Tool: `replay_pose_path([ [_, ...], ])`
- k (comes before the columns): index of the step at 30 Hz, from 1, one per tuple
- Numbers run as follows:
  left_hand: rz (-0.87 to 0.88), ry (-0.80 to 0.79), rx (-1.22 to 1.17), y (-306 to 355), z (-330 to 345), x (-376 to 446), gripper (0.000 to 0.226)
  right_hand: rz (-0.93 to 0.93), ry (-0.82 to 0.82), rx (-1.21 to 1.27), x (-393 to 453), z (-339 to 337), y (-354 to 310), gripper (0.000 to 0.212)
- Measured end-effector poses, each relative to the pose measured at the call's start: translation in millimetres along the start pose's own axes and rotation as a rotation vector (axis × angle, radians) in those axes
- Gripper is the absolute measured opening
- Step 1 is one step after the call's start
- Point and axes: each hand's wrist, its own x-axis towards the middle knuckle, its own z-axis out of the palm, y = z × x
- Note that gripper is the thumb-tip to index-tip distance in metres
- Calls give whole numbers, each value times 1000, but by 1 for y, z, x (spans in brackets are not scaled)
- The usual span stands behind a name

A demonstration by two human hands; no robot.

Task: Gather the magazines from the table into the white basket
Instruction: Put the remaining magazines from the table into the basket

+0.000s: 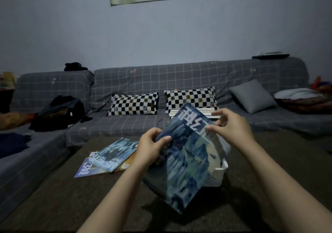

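Both hands grip one blue-covered magazine [186, 161] in the air above the counter [89, 202]. The left hand [152, 144] pinches the magazine's left edge, thumb on the cover and fingers behind. The right hand [231, 126] holds the upper right edge, fingers curled over the top. The magazine is tilted, its top corner pointing toward the sofa [143, 82] and its lower corner hanging toward the near edge of the counter. Large white characters run along the upper part of the cover.

The white basket [218, 176] stands on the counter right of centre, directly behind and beneath the held magazine, which hides most of it; only the slotted right wall and rim show. Its contents cannot be determined.

Three further magazines [107, 158] lie flat on the counter, left of the hands and toward the far edge, overlapping in a loose fan. The top one is blue, a purple one projects at the lower left, and an orange one projects at the right.

A stack of magazines [206, 111] rests on the sofa seat in front of a checkered cushion [190, 98]
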Motion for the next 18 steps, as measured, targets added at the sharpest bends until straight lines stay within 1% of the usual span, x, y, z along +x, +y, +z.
replay_pose_path([
  [2,-41,64,-128,-4,10,9,13,55,23,-11,5,-6,17,30],
  [4,-81,129,-203,-10,18,21,13,118,80,89,11,-8,32,28],
  [5,-93,149,-235,-13,23,26,12,149,94,186,14,-8,39,30],
  [7,-112,168,-310,-17,32,37,12,190,55,378,20,-2,46,37],
  [8,-124,175,-350,-18,37,42,12,185,33,411,22,3,50,41],
  [10,-142,192,-447,-18,47,50,11,190,24,398,27,16,57,49],
  [12,-149,202,-540,-18,58,59,8,261,-1,440,31,29,65,57],
  [13,-145,208,-553,-19,62,62,7,293,-17,478,33,36,69,57],
  [15,-139,218,-546,-23,70,67,7,323,-20,496,35,47,76,49],
  [18,-136,253,-507,-35,80,69,8,331,54,465,37,63,86,38],
])
